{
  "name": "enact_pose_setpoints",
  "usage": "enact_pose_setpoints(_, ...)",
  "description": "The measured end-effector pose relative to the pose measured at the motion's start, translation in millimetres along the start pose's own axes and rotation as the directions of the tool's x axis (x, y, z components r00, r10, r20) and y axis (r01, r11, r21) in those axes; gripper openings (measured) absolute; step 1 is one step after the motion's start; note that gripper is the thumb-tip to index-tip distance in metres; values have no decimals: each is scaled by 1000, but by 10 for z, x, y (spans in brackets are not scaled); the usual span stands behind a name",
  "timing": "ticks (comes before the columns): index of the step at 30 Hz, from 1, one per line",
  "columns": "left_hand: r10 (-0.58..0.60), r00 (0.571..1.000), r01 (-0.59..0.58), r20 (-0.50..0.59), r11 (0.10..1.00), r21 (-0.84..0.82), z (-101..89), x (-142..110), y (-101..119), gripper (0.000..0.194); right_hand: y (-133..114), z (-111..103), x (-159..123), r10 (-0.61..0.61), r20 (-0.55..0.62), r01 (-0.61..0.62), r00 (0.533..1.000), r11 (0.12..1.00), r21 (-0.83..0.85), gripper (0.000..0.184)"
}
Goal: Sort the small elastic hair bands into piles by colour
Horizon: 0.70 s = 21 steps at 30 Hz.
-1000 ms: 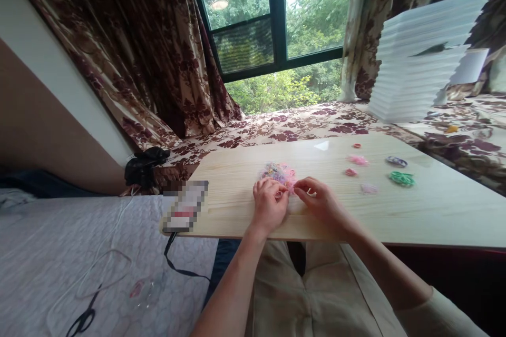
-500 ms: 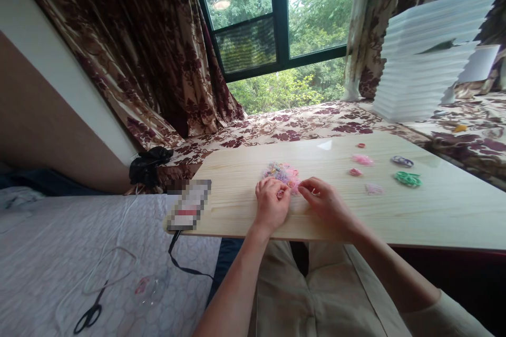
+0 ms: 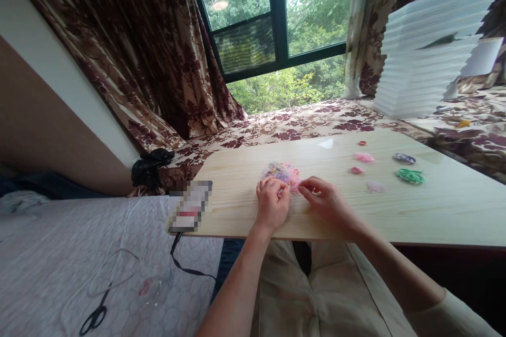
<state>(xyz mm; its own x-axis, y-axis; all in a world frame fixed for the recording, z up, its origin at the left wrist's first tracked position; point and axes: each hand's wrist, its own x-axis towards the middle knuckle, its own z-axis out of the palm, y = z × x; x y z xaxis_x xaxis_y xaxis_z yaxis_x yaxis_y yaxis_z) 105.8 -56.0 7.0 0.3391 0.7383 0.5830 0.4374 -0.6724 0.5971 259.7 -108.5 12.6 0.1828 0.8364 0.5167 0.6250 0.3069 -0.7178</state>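
Floral curtains (image 3: 158,63) flank a dark-framed window (image 3: 281,10) beyond a pale wooden desk (image 3: 233,208). On it, a multicoloured heap of small pieces (image 3: 282,171) lies against the left hand (image 3: 272,202), fingers curled over its near edge. Thumb and forefinger close together, the right hand (image 3: 322,195) is at the heap's right side; whether either of the 2 grips anything, I cannot tell. Farther right lie 6 small clusters (image 3: 410,176).
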Motion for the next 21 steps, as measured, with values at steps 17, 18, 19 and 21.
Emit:
enact_pose_setpoints(17,-2,1000,1,20,999,33,-16,7,9,27,-52,-24,-4,12,33,-11,999,999,-30,22)
enact_pose_setpoints(18,1,1000,-1,19,999,37,-13,8,5,26,-54,-27,-5,9,31,-8,999,999,-35,22)
enact_pose_setpoints(19,2,1000,-3,18,999,39,-11,9,2,26,-56,-29,-6,7,31,-5,1000,999,-39,22)
enact_pose_setpoints(21,5,1000,-5,14,999,40,-8,9,1,26,-59,-34,-7,4,28,-3,1000,999,-43,22)
